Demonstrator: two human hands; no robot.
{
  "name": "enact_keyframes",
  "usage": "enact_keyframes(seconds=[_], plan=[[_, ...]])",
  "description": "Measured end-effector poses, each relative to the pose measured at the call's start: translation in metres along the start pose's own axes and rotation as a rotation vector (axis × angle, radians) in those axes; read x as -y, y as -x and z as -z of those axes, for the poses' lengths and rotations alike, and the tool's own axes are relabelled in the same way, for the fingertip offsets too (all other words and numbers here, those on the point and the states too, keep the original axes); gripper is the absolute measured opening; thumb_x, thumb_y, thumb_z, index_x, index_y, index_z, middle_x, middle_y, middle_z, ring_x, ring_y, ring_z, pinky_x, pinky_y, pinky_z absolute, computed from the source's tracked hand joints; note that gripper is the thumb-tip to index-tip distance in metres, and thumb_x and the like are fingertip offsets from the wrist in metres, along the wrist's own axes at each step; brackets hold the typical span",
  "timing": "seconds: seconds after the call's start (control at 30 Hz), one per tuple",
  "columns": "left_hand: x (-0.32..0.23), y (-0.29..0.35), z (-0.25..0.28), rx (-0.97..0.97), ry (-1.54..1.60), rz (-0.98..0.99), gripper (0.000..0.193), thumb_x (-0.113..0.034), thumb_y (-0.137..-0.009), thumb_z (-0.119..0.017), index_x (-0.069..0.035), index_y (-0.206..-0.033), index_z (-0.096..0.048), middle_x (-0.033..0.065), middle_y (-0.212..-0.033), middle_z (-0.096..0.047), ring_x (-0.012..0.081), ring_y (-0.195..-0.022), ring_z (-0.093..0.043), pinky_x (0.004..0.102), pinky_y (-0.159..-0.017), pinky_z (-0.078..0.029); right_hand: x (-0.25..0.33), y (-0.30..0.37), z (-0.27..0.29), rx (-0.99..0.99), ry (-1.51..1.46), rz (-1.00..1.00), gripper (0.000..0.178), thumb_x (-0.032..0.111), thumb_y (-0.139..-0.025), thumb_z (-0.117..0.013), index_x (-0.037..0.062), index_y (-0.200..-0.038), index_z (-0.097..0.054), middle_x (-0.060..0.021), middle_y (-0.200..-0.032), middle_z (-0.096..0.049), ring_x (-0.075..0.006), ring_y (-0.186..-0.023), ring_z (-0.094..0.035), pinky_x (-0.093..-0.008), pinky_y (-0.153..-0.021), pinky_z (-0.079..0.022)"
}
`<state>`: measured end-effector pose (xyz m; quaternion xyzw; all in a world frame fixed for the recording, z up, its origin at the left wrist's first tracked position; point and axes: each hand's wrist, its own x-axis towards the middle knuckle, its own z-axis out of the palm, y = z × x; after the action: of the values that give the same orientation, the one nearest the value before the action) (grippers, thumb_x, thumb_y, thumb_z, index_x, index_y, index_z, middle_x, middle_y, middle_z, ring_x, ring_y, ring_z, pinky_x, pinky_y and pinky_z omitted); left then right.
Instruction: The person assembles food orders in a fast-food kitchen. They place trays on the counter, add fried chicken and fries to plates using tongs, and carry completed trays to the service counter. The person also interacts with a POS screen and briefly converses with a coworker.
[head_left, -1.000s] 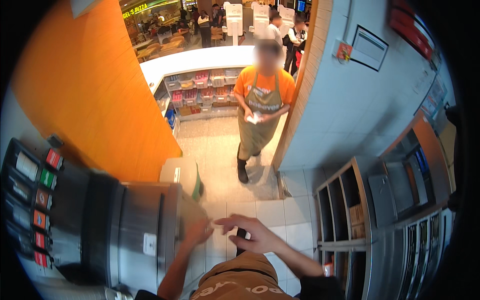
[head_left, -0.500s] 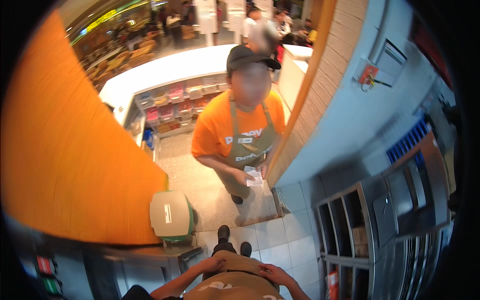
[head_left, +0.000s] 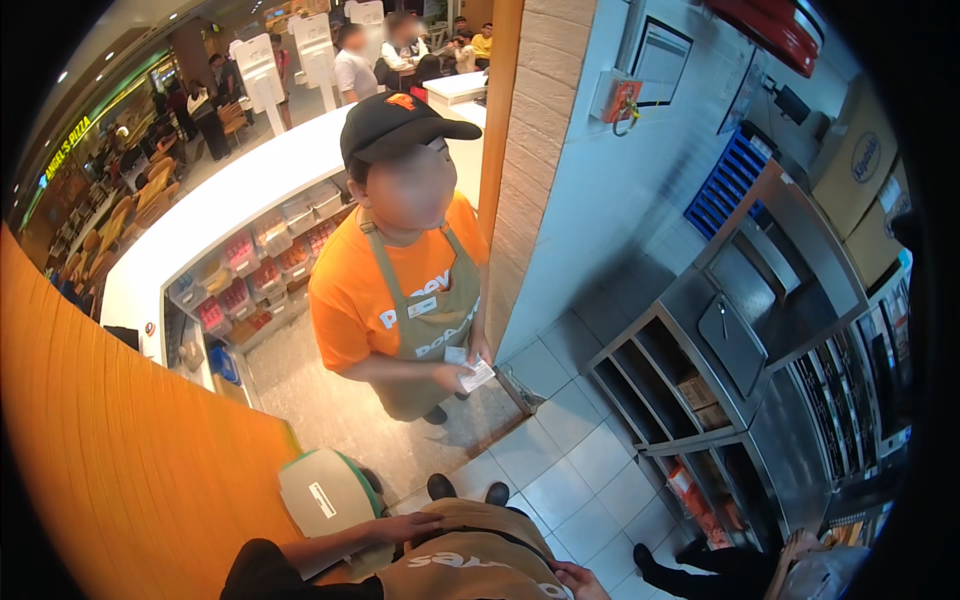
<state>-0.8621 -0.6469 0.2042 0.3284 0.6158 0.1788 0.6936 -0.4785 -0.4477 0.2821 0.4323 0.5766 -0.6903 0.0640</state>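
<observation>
My left hand [head_left: 412, 525] lies against the left side of my brown apron [head_left: 470, 565] at the waist, its fingers stretched out and holding nothing that I can see. Low in the picture, my right hand [head_left: 580, 580] rests at the apron's right edge with loosely bent fingers, partly cut off by the frame. A co-worker [head_left: 400, 300] in an orange shirt, brown apron and black cap stands facing me. White paper slips [head_left: 476, 374] are in the co-worker's hands, well away from mine.
A grey-lidded bin [head_left: 315, 495] stands by the orange wall [head_left: 130, 430] on my left. Steel shelving [head_left: 690, 390] lines the right. Another person's dark-clad leg [head_left: 700, 570] extends in at lower right. Behind the co-worker runs a white counter [head_left: 200, 215] with tubs beneath.
The view has swung right, so the co-worker and counter sit further left and more steel shelving shows. Another person's legs have come in at lower right. Both my hands stay at my waist.
</observation>
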Motion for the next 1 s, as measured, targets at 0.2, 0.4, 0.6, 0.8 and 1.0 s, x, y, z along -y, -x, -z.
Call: enact_keyframes(seconds=[0.2, 0.4, 0.6, 0.8, 1.0], plan=[[-0.011, -0.009, -0.002, 0.135, 0.161, 0.014, 0.08, -0.067, -0.098, -0.029, -0.012, -0.156, -0.022, 0.0132, -0.15, -0.042, 0.0275, -0.128, -0.049, 0.0342, -0.107, -0.037, -0.025, 0.0, -0.022, -0.088, -0.022, 0.002, 0.032, 0.02, -0.099, -0.051, 0.0003, -0.123, -0.06, -0.0105, -0.11, -0.065, -0.0207, -0.103, -0.058, -0.0321, -0.095, -0.043], [-0.006, -0.022, 0.003, 0.187, 0.106, -0.032, 0.072, -0.061, -0.102, -0.028, -0.015, -0.157, -0.02, 0.0102, -0.148, -0.043, 0.019, -0.12, -0.048, 0.0319, -0.09, -0.045, -0.049, -0.008, -0.021, -0.089, 0.028, 0.01, 0.03, 0.019, -0.098, -0.05, -0.0007, -0.118, -0.06, -0.0139, -0.108, -0.064, -0.0255, -0.102, -0.057, -0.0355, -0.093, -0.043], [-0.011, -0.019, 0.006, 0.181, -0.003, 0.073, 0.07, -0.059, -0.102, -0.03, -0.015, -0.156, -0.023, 0.0109, -0.142, -0.05, 0.0181, -0.101, -0.056, 0.0286, -0.077, -0.048, -0.076, -0.01, -0.023, -0.106, 0.087, 0.037, 0.028, 0.017, -0.096, -0.049, -0.0016, -0.114, -0.06, -0.0173, -0.106, -0.062, -0.0304, -0.1, -0.056, -0.039, -0.091, -0.043], [0.011, -0.024, 0.0, 0.17, 0.036, -0.011, 0.07, -0.057, -0.102, -0.032, -0.013, -0.155, -0.025, 0.0129, -0.142, -0.05, 0.0203, -0.105, -0.057, 0.0299, -0.082, -0.049, -0.098, -0.011, -0.022, -0.14, 0.143, 0.065, 0.027, 0.016, -0.094, -0.048, -0.0026, -0.109, -0.06, -0.0207, -0.103, -0.061, -0.0352, -0.099, -0.055, -0.0425, -0.09, -0.043], [0.005, -0.018, 0.001, -0.028, -0.049, -0.029, 0.056, -0.048, -0.099, -0.05, -0.005, -0.134, -0.054, 0.0152, -0.128, -0.059, 0.0198, -0.108, -0.059, 0.0328, -0.086, -0.05, -0.127, -0.002, -0.022, -0.191, 0.211, 0.112, 0.026, 0.014, -0.093, -0.046, -0.0036, -0.105, -0.06, -0.0241, -0.101, -0.059, -0.04, -0.097, -0.054, -0.0459, -0.088, -0.043]])
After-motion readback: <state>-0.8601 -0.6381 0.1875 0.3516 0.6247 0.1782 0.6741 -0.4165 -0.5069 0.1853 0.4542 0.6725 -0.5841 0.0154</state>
